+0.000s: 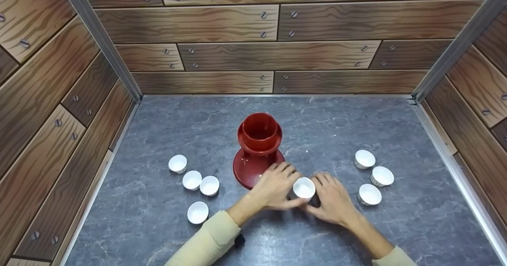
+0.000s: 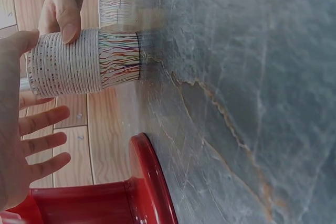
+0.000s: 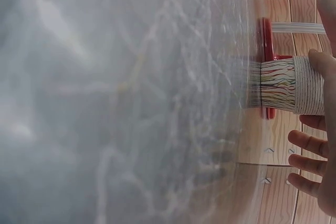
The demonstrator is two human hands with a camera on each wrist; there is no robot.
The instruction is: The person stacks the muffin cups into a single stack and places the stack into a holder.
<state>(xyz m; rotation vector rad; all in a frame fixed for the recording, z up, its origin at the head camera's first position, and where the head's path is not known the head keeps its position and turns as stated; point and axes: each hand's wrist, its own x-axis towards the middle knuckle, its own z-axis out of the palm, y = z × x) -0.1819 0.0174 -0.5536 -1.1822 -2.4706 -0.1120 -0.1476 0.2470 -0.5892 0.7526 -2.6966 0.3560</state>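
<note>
A tall stack of nested paper cups (image 1: 304, 187), white inside with thin coloured lines outside, stands upright on the grey marbled surface between both hands. My left hand (image 1: 277, 187) holds its left side near the top, thumb and index finger around the rims, the other fingers spread out. From the other side, my right hand (image 1: 332, 198) grips the stack with thumb and index finger; its thumb presses the ridged rims in the left wrist view. Just left of the stack is a red stand (image 1: 260, 139) with a round base and a cup-shaped top. My left fingers overlap its base in the head view.
Several white paper cups (image 1: 192, 180) stand at the left. Three more cups (image 1: 370, 194) stand close together at the right. Wood-plank panels (image 1: 277, 56) wall in the back and both sides, with a metal rail (image 1: 455, 167) along the right edge.
</note>
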